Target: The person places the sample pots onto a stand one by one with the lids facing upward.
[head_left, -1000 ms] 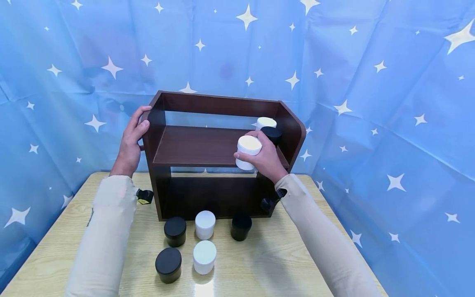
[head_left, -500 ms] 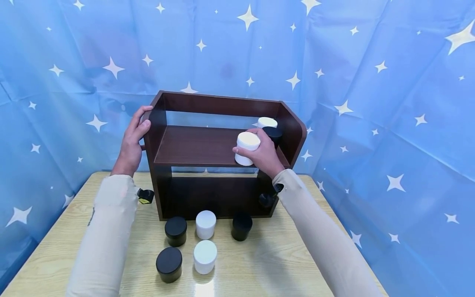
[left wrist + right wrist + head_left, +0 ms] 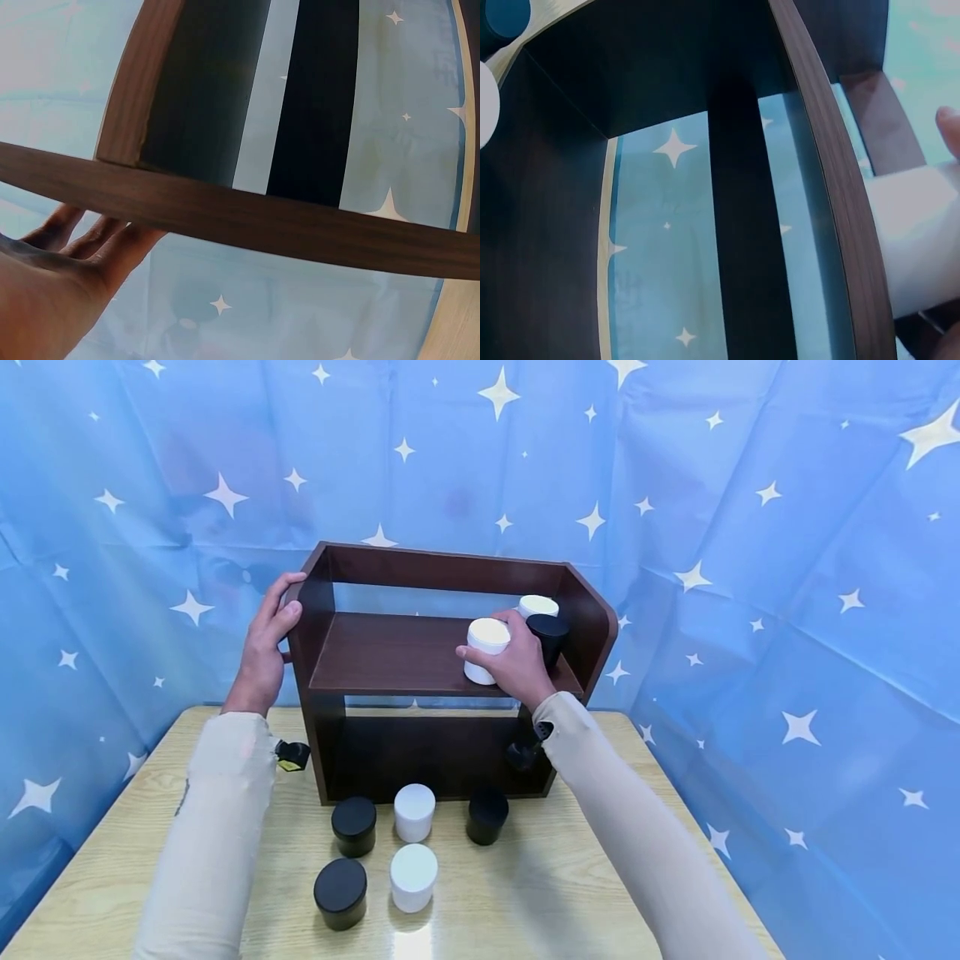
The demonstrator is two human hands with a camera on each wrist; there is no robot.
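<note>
I have the right hand (image 3: pixel 522 662) with its fingers clamped on a white jar (image 3: pixel 486 643); the left hand (image 3: pixel 262 647), fingers apart, touches the left side of the rack (image 3: pixel 393 647).

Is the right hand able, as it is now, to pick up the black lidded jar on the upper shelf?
Probably not yet: the right hand is holding a white lidded jar. The black lidded jar stands close beside that hand, so releasing the white one might suffice.
</note>
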